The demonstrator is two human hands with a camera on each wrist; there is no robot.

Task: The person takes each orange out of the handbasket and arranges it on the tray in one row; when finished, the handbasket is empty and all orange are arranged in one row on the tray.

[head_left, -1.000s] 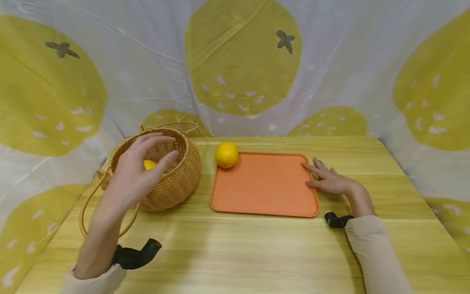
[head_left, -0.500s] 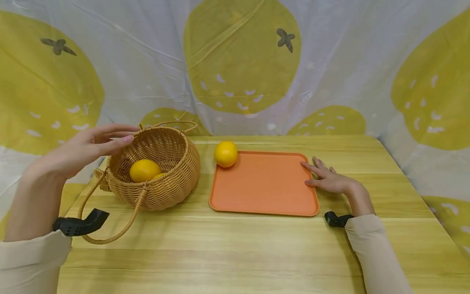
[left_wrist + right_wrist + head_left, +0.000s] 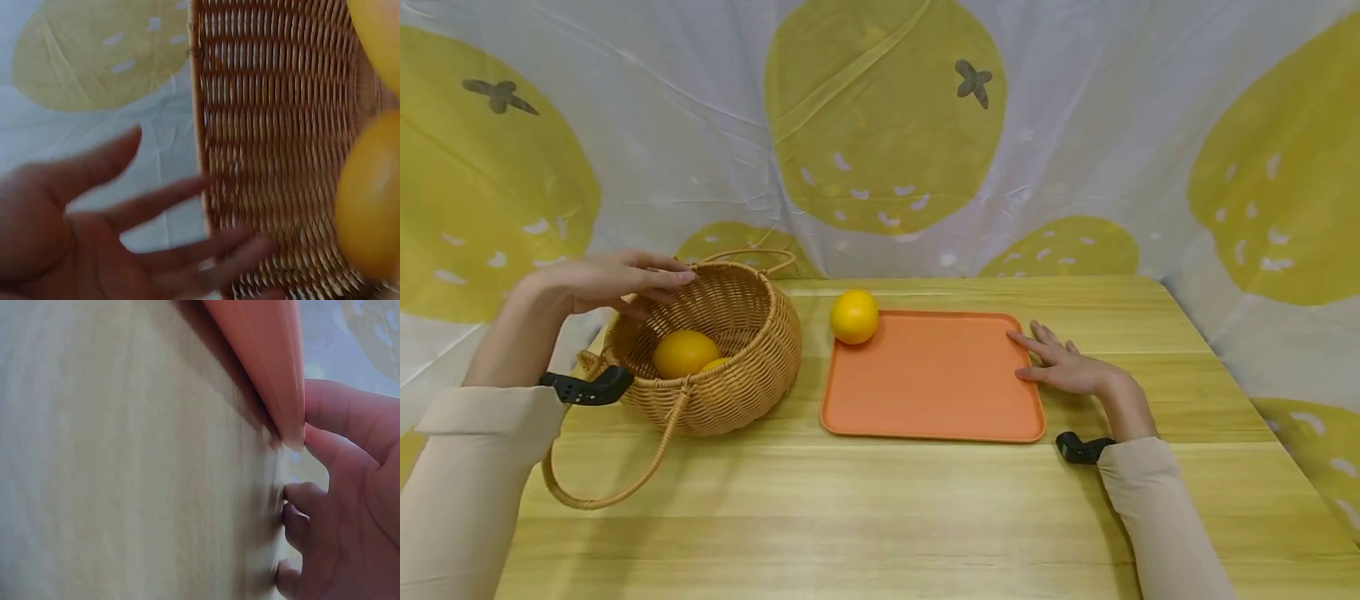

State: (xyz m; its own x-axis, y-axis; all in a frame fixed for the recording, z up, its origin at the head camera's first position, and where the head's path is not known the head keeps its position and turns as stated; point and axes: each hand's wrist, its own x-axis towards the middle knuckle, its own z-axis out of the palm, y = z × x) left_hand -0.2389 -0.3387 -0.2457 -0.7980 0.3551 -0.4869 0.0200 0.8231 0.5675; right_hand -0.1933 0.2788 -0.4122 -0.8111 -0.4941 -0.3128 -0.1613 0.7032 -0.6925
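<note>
My left hand (image 3: pixel 613 282) reaches over the far left rim of the wicker basket (image 3: pixel 763 362), holding nothing. Its fingers are spread; in the left wrist view several fingertips overlap the woven inner wall. Down inside the basket lie an orange (image 3: pixel 685 354) and, partly hidden by the near rim, another orange (image 3: pixel 716 364). Across the table, my right hand (image 3: pixel 1071 369) touches the right edge of the flat orange-coloured tray (image 3: pixel 932 383) with thumb and index finger nearly straight. Its other fingers (image 3: pixel 303 499) rest by the tabletop. A single orange (image 3: pixel 854 317) sits at the tray's far left corner.
One basket handle (image 3: pixel 602 502) hangs down over the wooden table (image 3: pixel 880 517) at the front left; the other handle (image 3: pixel 752 252) stands behind the rim. A fabric curtain (image 3: pixel 1075 125) with large printed yellow fruit closes off the back and sides.
My left hand swung left off the basket's mouth, then came back right over its far left rim. The right hand stays at the tray. The head view has shifted slightly.
</note>
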